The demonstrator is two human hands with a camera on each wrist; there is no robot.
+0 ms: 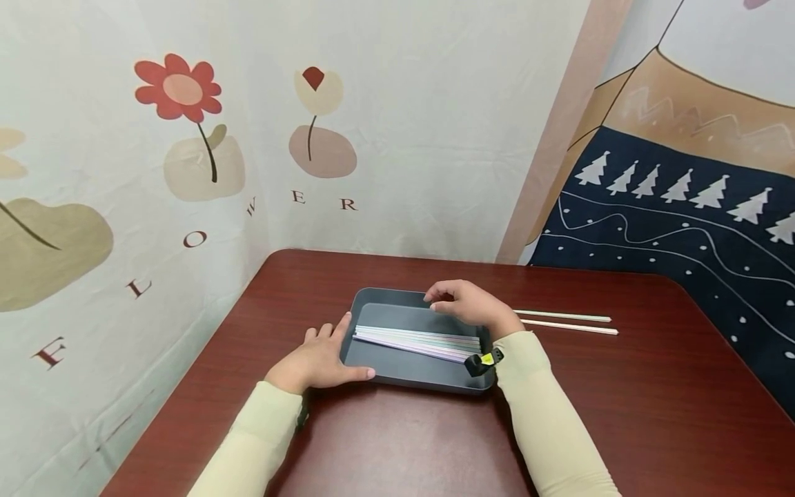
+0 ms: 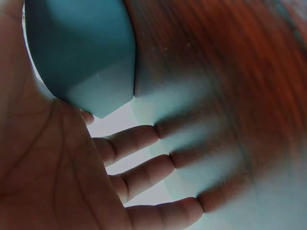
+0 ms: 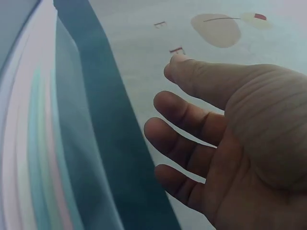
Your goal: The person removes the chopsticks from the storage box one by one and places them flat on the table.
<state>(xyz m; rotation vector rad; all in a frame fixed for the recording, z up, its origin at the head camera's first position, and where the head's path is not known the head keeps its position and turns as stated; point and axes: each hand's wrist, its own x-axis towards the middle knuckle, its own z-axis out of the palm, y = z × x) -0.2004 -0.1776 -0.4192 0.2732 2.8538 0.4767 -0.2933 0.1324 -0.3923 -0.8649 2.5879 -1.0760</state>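
A dark grey rectangular tray [image 1: 391,314] lies on the table, with several long, thin, pastel straw-like sticks [image 1: 416,343] side by side in it. My left hand [image 1: 317,360] rests at the tray's left end, fingers spread and thumb along the near rim. In the left wrist view, the tray's outer wall [image 2: 91,62] is beside the palm. Above the tray's far right part hovers my right hand [image 1: 466,304], fingers loosely bent. Nothing is between its fingers [image 3: 177,143] in the right wrist view, where the pastel sticks [image 3: 36,129] run along the left.
Two more pale sticks [image 1: 571,326] lie on the red-brown table [image 1: 652,386], right of the tray, partly hidden by my right wrist. A pale curtain [image 1: 422,138] with printed flowers hangs behind the table. A dark blue printed cloth [image 1: 671,228] hangs at the right.
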